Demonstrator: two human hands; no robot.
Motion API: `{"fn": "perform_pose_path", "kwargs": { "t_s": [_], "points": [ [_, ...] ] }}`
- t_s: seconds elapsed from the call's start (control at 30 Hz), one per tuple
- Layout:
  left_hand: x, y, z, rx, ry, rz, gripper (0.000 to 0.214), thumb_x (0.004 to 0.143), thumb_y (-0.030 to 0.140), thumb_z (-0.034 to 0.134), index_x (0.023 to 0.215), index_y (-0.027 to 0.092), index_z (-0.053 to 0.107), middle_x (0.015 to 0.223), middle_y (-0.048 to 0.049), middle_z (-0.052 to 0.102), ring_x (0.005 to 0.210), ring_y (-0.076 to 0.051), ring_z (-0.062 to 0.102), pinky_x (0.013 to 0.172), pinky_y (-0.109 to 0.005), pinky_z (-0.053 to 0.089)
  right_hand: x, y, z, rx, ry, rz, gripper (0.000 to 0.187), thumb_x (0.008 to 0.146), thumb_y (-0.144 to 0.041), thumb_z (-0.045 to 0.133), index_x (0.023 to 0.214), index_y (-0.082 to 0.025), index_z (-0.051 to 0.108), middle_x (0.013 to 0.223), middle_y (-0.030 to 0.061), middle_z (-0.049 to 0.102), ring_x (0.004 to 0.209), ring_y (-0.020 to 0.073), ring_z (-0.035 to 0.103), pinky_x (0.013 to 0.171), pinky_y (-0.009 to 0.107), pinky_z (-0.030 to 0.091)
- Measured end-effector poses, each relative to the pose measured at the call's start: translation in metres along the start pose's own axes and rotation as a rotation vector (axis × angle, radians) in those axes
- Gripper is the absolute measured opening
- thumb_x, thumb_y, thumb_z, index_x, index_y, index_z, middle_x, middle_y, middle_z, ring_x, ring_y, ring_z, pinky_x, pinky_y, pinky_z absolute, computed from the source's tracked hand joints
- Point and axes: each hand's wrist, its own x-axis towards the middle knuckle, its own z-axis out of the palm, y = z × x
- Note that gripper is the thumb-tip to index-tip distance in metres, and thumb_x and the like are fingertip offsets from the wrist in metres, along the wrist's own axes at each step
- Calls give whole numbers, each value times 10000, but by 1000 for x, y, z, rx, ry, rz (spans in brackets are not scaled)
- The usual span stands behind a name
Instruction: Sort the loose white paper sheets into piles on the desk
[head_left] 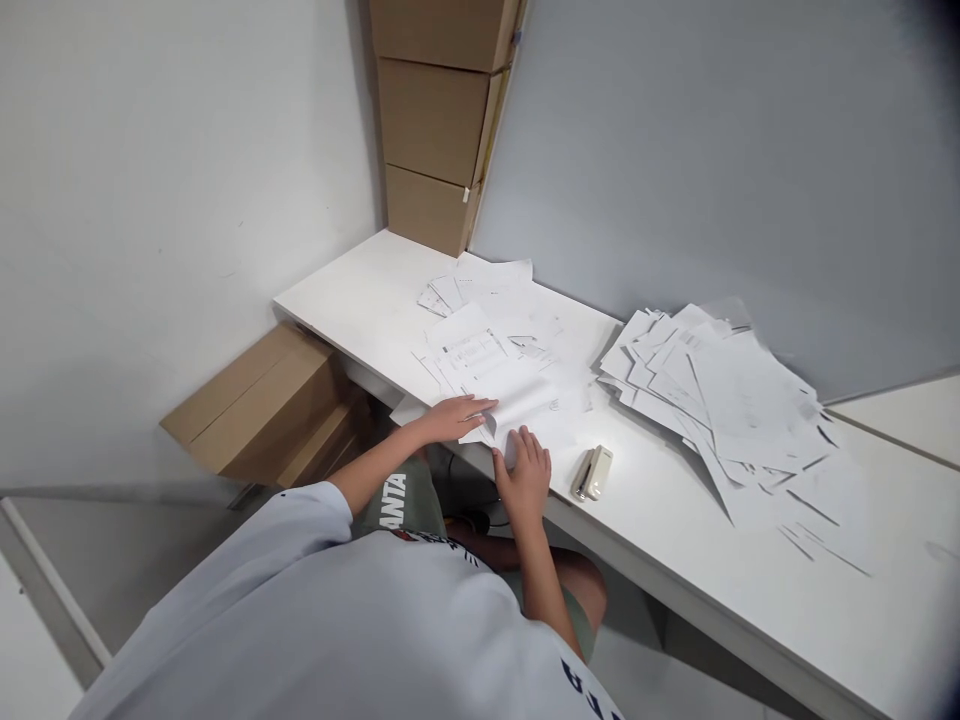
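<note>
My left hand [454, 418] lies flat on a loose white printed sheet [521, 400] at the near edge of the white desk [360, 290], with its fingertips at a folded-looking crease. My right hand [523, 472] grips the sheet's near edge between thumb and fingers. More printed sheets [480, 340] are spread out beyond my hands, partly under the held sheet. To the right of my right hand, a beige stapler [594, 473] lies on the desk, apart from the paper. A large untidy pile of white papers [720, 400] sits further right.
Stacked cardboard boxes [435, 120] stand in the far corner behind the desk. A flattened cardboard box [255, 405] leans below the desk's left end. A grey partition [712, 150] runs along the back edge, and a white wall [165, 200] closes the left side.
</note>
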Motion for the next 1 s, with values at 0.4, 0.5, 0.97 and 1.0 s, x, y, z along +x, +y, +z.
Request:
{"fn": "perform_pose_path", "kwargs": {
  "t_s": [0.4,0.5,0.97,1.0],
  "points": [
    [6,-13,9,304,382,-184,733,937,483,377,1548,155,139,1640,-104,98,1516,-265,64,1234,-452,74,1,-5,-12,-27,44,14,407,955,-423,467,1171,-122,637,1235,147,658,1153,291,566,1004,451,399],
    [11,-19,8,295,488,-307,716,939,484,378,1538,154,163,1641,-117,98,1515,-300,36,1228,-482,96,0,-3,-13,13,72,32,374,954,-409,473,1096,-126,673,1167,137,693,1095,276,606,973,430,428],
    [28,-37,-16,226,689,-519,396,850,409,627,1147,155,565,1410,-160,475,1490,-339,158,1222,-465,173,6,7,-27,543,63,499,486,850,-563,521,971,-144,737,1044,133,730,1048,277,645,968,435,468],
    [28,-37,-18,198,670,-530,377,843,401,638,1128,164,572,1413,-150,475,1492,-338,152,1222,-464,173,6,7,-27,556,53,483,473,856,-554,519,967,-149,737,1041,126,732,1050,270,644,973,432,464]
  ]
}}
